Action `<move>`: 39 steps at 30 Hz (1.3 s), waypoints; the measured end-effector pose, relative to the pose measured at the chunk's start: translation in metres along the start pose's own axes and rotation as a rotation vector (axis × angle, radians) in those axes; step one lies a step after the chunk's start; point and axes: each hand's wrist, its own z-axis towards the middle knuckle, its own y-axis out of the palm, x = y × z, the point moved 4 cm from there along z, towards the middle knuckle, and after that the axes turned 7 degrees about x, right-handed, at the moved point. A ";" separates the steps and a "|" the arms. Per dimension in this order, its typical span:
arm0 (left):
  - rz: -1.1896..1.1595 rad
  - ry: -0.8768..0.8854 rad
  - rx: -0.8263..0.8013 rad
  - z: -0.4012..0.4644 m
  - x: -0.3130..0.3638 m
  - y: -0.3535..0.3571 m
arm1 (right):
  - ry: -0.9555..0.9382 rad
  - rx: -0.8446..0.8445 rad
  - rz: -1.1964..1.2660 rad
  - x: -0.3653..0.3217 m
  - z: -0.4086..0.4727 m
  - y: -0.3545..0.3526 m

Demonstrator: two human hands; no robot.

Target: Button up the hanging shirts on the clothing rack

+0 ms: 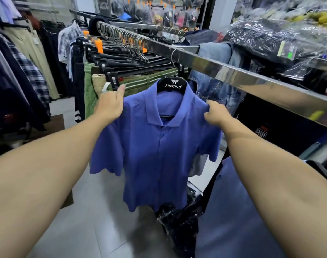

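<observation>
Head view looks down two bare forearms that reach forward from the bottom corners toward a blue short-sleeved shirt (155,157) hanging in the middle. Below the shirt's hem a crumpled bundle of clear plastic wrap (179,226) with dark cloth inside lies on the pale tiled floor (95,216). The left hand (109,106) holds the shirt's shoulder on that side, fingers curled over the fabric and the thumb (121,90) pointing up past the seam. The right hand (215,114) grips the opposite shoulder, its fingers clamped on a pinch of cloth just beside the collar's edge. The shirt's front placket looks closed along most of its length, with small buttons showing down the middle; the collar lies spread open. It hangs on a black hanger (172,84) printed with white lettering, whose metal hook goes over a shiny steel rail (239,75) that runs diagonally from upper left to the right edge. Just behind the shirt, green and beige trousers (95,84) hang from a tight row of black clip hangers (119,58) with orange tabs. Denim garments (214,86) hang behind the rail to the right. Farther left, plaid shirts (32,71) and dark clothes fill another rack, and bagged goods (278,38) are piled at upper right.
</observation>
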 end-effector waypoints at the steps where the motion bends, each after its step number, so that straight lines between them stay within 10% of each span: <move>1: -0.016 -0.042 -0.012 0.004 -0.002 -0.002 | -0.008 -0.012 0.015 0.004 -0.001 0.004; 7: -0.022 -0.260 -0.176 0.022 -0.028 -0.001 | 0.063 -0.021 0.057 0.012 0.009 0.007; 13: -0.315 -0.063 -0.232 0.028 0.027 0.002 | 0.141 0.518 0.247 -0.033 -0.008 -0.010; 18: -0.355 0.075 -0.508 0.022 0.080 0.010 | 0.135 0.508 0.769 -0.101 -0.018 -0.003; 25: -0.583 0.207 -0.919 -0.010 0.109 0.036 | 0.366 0.516 0.543 -0.123 -0.037 -0.020; 39: -0.634 0.424 -0.986 -0.097 0.155 0.047 | 0.661 0.842 0.347 -0.035 -0.194 -0.106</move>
